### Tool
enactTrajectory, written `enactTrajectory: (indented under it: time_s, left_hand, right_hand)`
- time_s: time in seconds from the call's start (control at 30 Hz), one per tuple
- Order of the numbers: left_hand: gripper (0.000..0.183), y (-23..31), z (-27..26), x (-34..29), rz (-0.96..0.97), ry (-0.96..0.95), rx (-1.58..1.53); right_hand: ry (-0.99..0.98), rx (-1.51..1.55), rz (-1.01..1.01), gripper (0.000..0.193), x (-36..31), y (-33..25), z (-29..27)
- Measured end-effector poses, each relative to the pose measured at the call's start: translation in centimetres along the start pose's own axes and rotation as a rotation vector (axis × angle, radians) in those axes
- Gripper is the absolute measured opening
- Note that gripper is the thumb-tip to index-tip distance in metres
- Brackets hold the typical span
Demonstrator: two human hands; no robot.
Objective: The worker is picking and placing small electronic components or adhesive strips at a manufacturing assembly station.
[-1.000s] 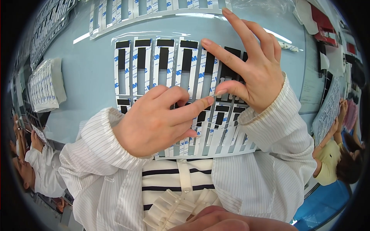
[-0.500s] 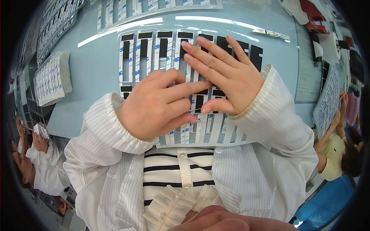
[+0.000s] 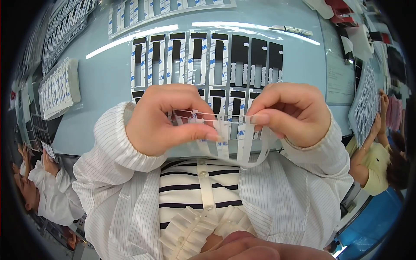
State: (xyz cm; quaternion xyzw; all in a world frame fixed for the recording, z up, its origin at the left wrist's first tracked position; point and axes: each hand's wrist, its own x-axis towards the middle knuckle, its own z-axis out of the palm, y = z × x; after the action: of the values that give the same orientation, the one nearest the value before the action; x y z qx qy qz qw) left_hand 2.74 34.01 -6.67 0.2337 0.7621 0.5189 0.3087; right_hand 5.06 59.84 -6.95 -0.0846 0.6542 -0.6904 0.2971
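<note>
Between my two hands a translucent slotted liner sheet (image 3: 245,145) is raised and bowed, its near edge curling toward my chest. My left hand (image 3: 173,117) pinches it between thumb and fingers. The thumb and forefinger of my right hand (image 3: 290,113) grip the liner's right part. Under and beyond it, flat on the table, lies a sheet of black die-cut pieces (image 3: 239,58) in two rows. White adhesive backing strips (image 3: 197,60) with blue print cover several pieces in the left part of the far row; three at the right show bare black.
A stack of backing sheets (image 3: 58,89) stands at the left. Another strip sheet (image 3: 169,8) lies at the far edge, near a thin printed strip (image 3: 291,30). A red object (image 3: 342,13) sits far right. Co-workers (image 3: 56,186) work at both sides.
My hands have gone from lying over the sheet to pinching the liner, and its near part has come up off the table. The black sheet now appears slightly farther left.
</note>
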Motion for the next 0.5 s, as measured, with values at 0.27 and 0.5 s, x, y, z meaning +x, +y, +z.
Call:
enactTrajectory:
  time_s: [0.27,0.5]
  left_hand:
    - [0.013,0.2,0.5,0.5,0.149,-0.01,-0.035]
    - [0.014,-0.3,0.4,0.3,0.2,-0.006,-0.14]
  right_hand:
    - [-0.257,0.43,0.433,0.014,1.2,2.1,0.9]
    - [-0.233,0.32,0.399,0.014,1.8,1.8,1.4]
